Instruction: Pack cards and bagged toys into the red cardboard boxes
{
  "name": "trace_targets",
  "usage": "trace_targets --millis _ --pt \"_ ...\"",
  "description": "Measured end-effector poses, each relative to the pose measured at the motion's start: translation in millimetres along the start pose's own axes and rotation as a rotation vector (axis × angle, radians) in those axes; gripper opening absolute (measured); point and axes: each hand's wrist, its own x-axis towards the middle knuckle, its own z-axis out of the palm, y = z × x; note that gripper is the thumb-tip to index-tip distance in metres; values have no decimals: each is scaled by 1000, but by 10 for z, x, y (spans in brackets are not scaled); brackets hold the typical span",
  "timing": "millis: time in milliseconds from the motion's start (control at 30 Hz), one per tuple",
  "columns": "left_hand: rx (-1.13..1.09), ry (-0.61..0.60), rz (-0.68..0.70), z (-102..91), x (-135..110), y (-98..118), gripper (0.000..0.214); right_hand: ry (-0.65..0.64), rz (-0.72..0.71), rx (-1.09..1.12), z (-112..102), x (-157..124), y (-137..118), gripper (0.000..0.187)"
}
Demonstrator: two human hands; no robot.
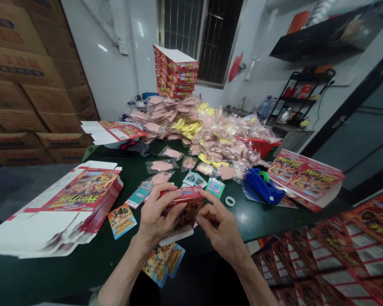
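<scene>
A small red printed cardboard box (187, 212) is held up over the near edge of the table, a white flap sticking out at its bottom. My left hand (158, 214) grips it from the left, thumb across the front. At the right end my right hand (215, 221) has its index finger on the top corner, with thumb and curled fingers pinching by the side edge. Beneath the box are blue-edged picture cards (164, 261). To the left lies an orange-and-blue card (122, 220); behind are teal cards (139, 195) and green-edged cards (215, 187).
Flat red-and-white cartons (83, 189) are stacked at left. A heap of bagged pink and yellow pieces (185, 123) covers the back. A blue tape dispenser (263, 187), a white tape ring (230, 201) and an open display carton (306, 176) sit at right. Filled red packs (325, 255) stand lower right.
</scene>
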Motion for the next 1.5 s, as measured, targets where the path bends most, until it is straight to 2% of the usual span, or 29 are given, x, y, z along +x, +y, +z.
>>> trace_targets --millis 133,267,433,567,800,933,1033,1167,1233,1300,1400,1500 --pt "-32 15 -39 13 -44 35 23 44 56 171 29 -58 -55 47" --pt "-65 47 -99 13 -64 115 25 221 91 376 146 -72 -191 49" --pt "-170 75 -111 21 -89 164 34 360 138 481 359 -61 -290 48" --pt "-146 50 -63 -10 -73 194 33 457 163 447 419 -46 -318 49" --pt "-30 -100 32 -82 -60 194 34 443 187 362 398 -41 -330 45" --pt "23 -191 41 -125 -62 176 33 477 173 366 450 -21 -332 41" --pt "-25 -222 23 -148 -10 192 34 495 151 340 484 6 -260 47" --pt "-29 -119 -61 -99 62 194 22 495 183 147 558 -43 127 58" --pt "1 -57 -134 -70 78 169 15 436 211 36 601 -117 384 57" --pt "-1 -47 -191 -81 81 137 14 374 194 -31 621 -192 572 55" --pt "-24 13 -284 -185 53 109 14 348 134 -104 585 -225 619 58" --pt "-15 211 -396 -274 -58 105 15 405 108 -117 501 -132 456 61"
